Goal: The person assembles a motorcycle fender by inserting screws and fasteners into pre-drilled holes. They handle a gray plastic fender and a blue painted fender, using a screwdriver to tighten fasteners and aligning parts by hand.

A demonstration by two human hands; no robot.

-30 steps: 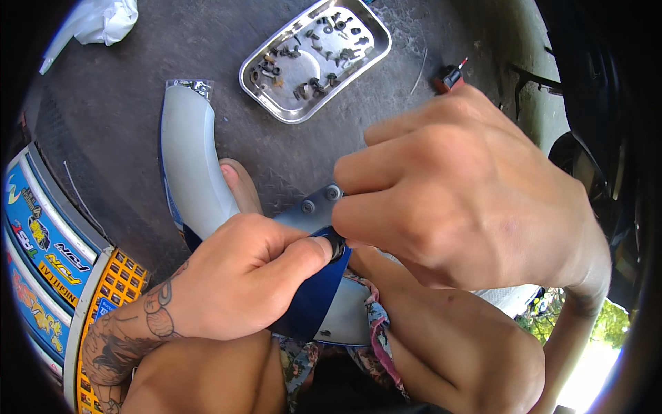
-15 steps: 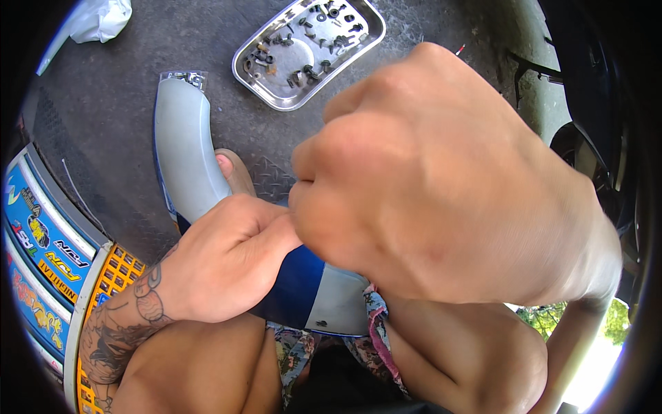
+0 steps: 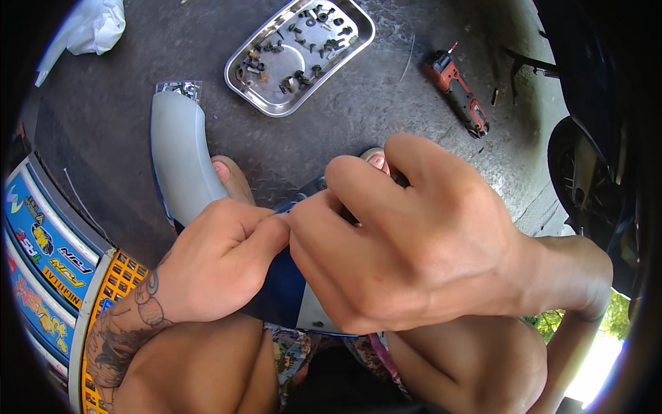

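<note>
The left hand [image 3: 224, 259], tattooed along the forearm, is clenched on the near edge of a curved panel [image 3: 181, 162], thumb and forefinger pinched together at the top of the blue part. The right hand [image 3: 407, 238] meets it from 3 o'clock, fingers curled and tips pressed at the same spot; whatever small piece they pinch there is hidden, so I cannot tell what it grasps beyond the panel itself. The panel lies across the person's lap and feet: its grey arm runs up toward 11 o'clock and ends in a small metal bracket [image 3: 179, 88], while the dark blue and white part sits under both hands, with a small hole showing at its lower edge. Two toes [image 3: 231, 179] show past the panel, one just beside the grey arm, another at 12 o'clock from the right hand's knuckles. Bare knees fill the lower edge.

On the dark floor [image 3: 345, 131] farther out, at 12 o'clock, stands a steel tray [image 3: 272, 103] holding loose screws and bolts. At 1 o'clock, well apart from the tray, lies a red and black power tool [image 3: 458, 93]. A white plastic bag [image 3: 86, 27] lies at 10 o'clock. At 8 o'clock leans a panel with bright stickers [image 3: 41, 234] beside an orange grid [image 3: 110, 283]. A wheel [image 3: 586, 186] shows at 3 o'clock.
</note>
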